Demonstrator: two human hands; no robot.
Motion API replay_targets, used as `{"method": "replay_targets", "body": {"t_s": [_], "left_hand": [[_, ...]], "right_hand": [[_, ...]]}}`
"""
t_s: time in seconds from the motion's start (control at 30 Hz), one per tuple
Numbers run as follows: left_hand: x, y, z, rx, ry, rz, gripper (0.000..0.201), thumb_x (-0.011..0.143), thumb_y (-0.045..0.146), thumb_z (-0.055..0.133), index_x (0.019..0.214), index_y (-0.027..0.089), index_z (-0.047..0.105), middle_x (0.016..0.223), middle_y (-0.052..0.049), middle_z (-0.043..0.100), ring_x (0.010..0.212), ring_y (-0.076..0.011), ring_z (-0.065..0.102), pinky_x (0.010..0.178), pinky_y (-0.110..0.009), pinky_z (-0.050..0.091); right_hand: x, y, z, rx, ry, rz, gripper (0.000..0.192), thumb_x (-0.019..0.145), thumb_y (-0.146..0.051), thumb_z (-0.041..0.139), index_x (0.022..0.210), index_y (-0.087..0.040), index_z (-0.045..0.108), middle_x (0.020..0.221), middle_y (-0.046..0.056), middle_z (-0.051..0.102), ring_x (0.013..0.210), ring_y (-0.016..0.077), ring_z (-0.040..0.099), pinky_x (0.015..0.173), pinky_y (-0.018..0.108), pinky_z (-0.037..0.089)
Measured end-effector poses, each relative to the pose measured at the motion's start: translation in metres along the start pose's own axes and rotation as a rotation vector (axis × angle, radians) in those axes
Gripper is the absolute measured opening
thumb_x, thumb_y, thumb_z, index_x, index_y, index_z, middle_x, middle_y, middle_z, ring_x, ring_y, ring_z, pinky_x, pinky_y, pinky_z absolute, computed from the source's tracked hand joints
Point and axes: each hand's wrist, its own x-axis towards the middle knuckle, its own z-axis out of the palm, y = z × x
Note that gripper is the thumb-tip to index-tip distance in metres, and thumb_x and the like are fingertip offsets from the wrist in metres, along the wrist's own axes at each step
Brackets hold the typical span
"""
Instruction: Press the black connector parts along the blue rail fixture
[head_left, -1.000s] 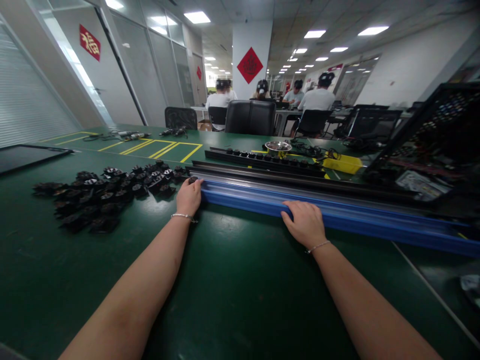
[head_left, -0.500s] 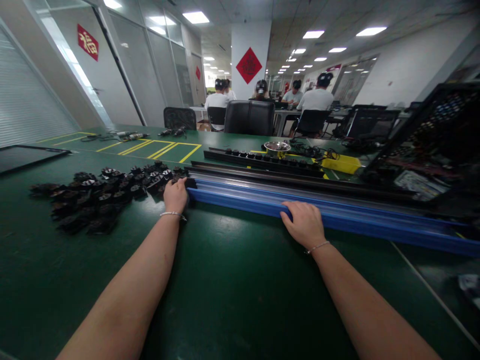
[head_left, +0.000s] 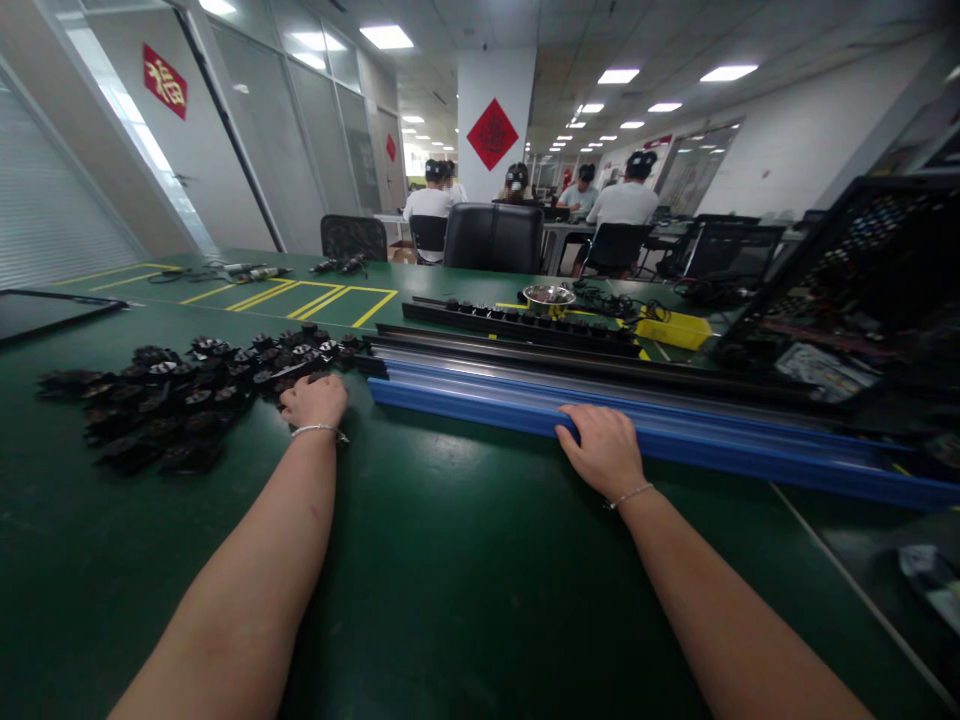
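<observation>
The left hand [head_left: 315, 402] is placed palm down at the right edge of a loose pile of small black finned parts [head_left: 199, 395], its fingers partly curled; whether a part is gripped cannot be told, since the fingertips are hidden. By the right hand [head_left: 602, 448], the near edge of a long, glossy blue channel-shaped rail [head_left: 465, 404] is held, with the thumb in front and the fingers laid over the top. The rail is laid crosswise on the dark green tabletop [head_left: 450, 580], its left end near the left hand but apart from it. Behind it, a long black rail [head_left: 525, 352] is set roughly parallel. Farther back, a round shiny metal bowl [head_left: 549, 296] and a bright yellow box [head_left: 675, 330] are seen.
</observation>
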Motion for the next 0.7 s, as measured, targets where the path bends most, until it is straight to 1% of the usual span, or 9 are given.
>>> {"method": "replay_targets", "body": {"t_s": [0.1, 0.17, 0.2, 0.27, 0.33, 0.43, 0.5, 0.57, 0.7], "left_hand": [[-0.014, 0.011, -0.006, -0.032, 0.093, 0.031, 0.03, 0.08, 0.03, 0.047, 0.096, 0.019, 0.07, 0.136, -0.015, 0.045, 0.123, -0.0403, 0.035, 0.095, -0.063, 0.031], [-0.025, 0.023, -0.007, -0.071, 0.185, 0.155, 0.03, 0.081, 0.03, 0.046, 0.097, 0.019, 0.069, 0.138, -0.014, 0.043, 0.124, -0.0392, 0.034, 0.096, -0.061, 0.031], [-0.032, 0.03, -0.006, -0.095, 0.205, 0.267, 0.03, 0.082, 0.03, 0.046, 0.1, 0.019, 0.068, 0.138, -0.013, 0.043, 0.125, -0.0372, 0.034, 0.098, -0.059, 0.032], [-0.048, 0.044, -0.002, -0.124, 0.159, 0.547, 0.034, 0.085, 0.03, 0.044, 0.111, 0.018, 0.063, 0.138, -0.012, 0.044, 0.126, -0.0314, 0.036, 0.103, -0.05, 0.032], [-0.066, 0.057, 0.004, -0.121, 0.052, 0.818, 0.041, 0.088, 0.033, 0.041, 0.124, 0.018, 0.054, 0.142, -0.011, 0.042, 0.129, -0.0259, 0.037, 0.107, -0.043, 0.03], [-0.088, 0.067, 0.013, -0.046, -0.103, 1.065, 0.044, 0.092, 0.038, 0.035, 0.131, 0.023, 0.047, 0.145, -0.007, 0.039, 0.133, -0.0232, 0.034, 0.109, -0.042, 0.026], [-0.096, 0.069, 0.016, 0.02, -0.177, 1.131, 0.041, 0.093, 0.04, 0.032, 0.127, 0.028, 0.052, 0.141, -0.004, 0.046, 0.132, -0.0233, 0.036, 0.11, -0.045, 0.022], [-0.098, 0.069, 0.016, 0.055, -0.212, 1.15, 0.041, 0.094, 0.041, 0.029, 0.123, 0.031, 0.056, 0.138, -0.002, 0.049, 0.131, -0.0235, 0.039, 0.109, -0.047, 0.022], [-0.095, 0.068, 0.016, 0.081, -0.213, 1.138, 0.041, 0.095, 0.042, 0.028, 0.12, 0.032, 0.059, 0.138, -0.002, 0.05, 0.13, -0.0233, 0.04, 0.107, -0.046, 0.025]], "right_hand": [[0.0, 0.0, 0.001, 0.005, 0.003, -0.005, 0.033, 0.088, -0.038, 0.042, 0.108, -0.02, 0.061, 0.107, 0.006, 0.066, 0.096, 0.0233, 0.055, 0.087, 0.038, 0.033], [0.0, 0.0, 0.002, 0.013, 0.01, -0.003, 0.032, 0.088, -0.037, 0.042, 0.107, -0.02, 0.061, 0.106, 0.006, 0.066, 0.096, 0.0235, 0.055, 0.086, 0.039, 0.033], [0.0, 0.0, 0.003, 0.02, 0.015, 0.001, 0.032, 0.088, -0.037, 0.042, 0.106, -0.02, 0.061, 0.106, 0.006, 0.067, 0.096, 0.0236, 0.055, 0.086, 0.039, 0.034], [-0.001, 0.0, 0.003, 0.043, 0.028, 0.011, 0.032, 0.088, -0.037, 0.041, 0.105, -0.02, 0.061, 0.106, 0.007, 0.066, 0.097, 0.0237, 0.055, 0.087, 0.039, 0.035], [-0.001, 0.002, 0.001, 0.075, 0.048, 0.016, 0.033, 0.088, -0.036, 0.039, 0.106, -0.019, 0.061, 0.107, 0.008, 0.065, 0.099, 0.0232, 0.055, 0.088, 0.038, 0.036], [0.002, 0.02, -0.008, 0.089, 0.123, 0.071, 0.034, 0.088, -0.035, 0.039, 0.107, -0.017, 0.06, 0.11, 0.01, 0.064, 0.102, 0.023, 0.053, 0.088, 0.036, 0.038], [0.005, 0.047, -0.016, 0.042, 0.233, 0.22, 0.036, 0.086, -0.035, 0.039, 0.108, -0.015, 0.059, 0.109, 0.012, 0.063, 0.102, 0.0246, 0.052, 0.089, 0.037, 0.037], [0.004, 0.085, -0.024, -0.018, 0.382, 0.432, 0.038, 0.082, -0.032, 0.041, 0.11, -0.011, 0.057, 0.106, 0.017, 0.061, 0.101, 0.0269, 0.051, 0.09, 0.039, 0.037], [-0.028, 0.188, -0.033, -0.252, 0.588, 0.738, 0.052, 0.071, -0.029, 0.052, 0.115, -0.002, 0.051, 0.114, 0.029, 0.052, 0.112, 0.0364, 0.041, 0.092, 0.049, 0.031]]}}
